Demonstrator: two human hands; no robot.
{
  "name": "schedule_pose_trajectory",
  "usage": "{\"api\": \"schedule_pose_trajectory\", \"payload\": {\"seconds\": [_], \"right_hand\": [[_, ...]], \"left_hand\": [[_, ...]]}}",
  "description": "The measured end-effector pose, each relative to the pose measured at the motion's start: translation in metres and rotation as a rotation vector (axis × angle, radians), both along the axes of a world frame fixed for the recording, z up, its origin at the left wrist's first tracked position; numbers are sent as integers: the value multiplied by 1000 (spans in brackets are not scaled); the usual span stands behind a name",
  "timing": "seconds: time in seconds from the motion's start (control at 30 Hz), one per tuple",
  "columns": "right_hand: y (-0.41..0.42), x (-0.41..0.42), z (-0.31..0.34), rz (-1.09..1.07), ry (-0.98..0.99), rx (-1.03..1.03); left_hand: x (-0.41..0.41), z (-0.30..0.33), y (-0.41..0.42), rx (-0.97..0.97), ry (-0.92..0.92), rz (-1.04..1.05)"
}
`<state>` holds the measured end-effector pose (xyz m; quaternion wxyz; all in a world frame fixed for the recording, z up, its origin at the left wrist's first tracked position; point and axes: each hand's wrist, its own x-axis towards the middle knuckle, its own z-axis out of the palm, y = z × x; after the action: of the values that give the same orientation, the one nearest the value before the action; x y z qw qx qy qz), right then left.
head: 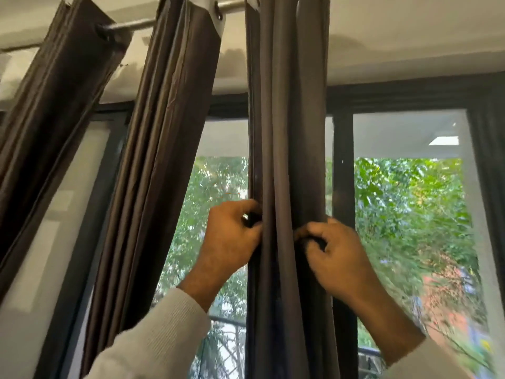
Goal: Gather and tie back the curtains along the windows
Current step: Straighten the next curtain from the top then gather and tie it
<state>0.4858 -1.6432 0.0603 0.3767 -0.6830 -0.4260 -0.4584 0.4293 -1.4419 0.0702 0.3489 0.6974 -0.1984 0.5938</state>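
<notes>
Gripping the middle curtain (284, 160) from either side, both hands sit at the centre of the frame, a little below the middle. The left hand (232, 236) has its fingers curled round the bundle's left edge, and the right hand (336, 250) pinches a dark fold, or possibly a tie band, at the right edge; the blur there keeps me from telling which. Pale knit sleeves (164, 332) run down toward the lower corners.

This curtain hangs straight down the centre, already pressed into narrow pleats, in front of the dark window frame (343, 187). Its brown cloth looks soft, fairly thick and smooth, so it should fold readily yet may slide loose under a light grip; taking the whole bundle about where the hands are, with fingers wrapped well round it, seems safest.

Two more gathered curtains hang aslant, one left of centre (164, 160) and one at the upper left (54, 105), all threaded on a metal rod (128, 24) along the top. Green trees (404, 209) fill the glass on the right.
</notes>
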Motion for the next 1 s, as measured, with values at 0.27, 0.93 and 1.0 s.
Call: {"api": "schedule_pose_trajectory", "payload": {"seconds": [0.27,0.93,1.0], "right_hand": [[13,-73,-82,118,48,216],[47,-131,-172,-55,305,296],[46,-138,-173,-22,314,317]], "left_hand": [[-16,-87,21,-74,16,-226],[-59,-160,20,-25,114,-308],[-64,-164,19,-49,147,-317]]}}
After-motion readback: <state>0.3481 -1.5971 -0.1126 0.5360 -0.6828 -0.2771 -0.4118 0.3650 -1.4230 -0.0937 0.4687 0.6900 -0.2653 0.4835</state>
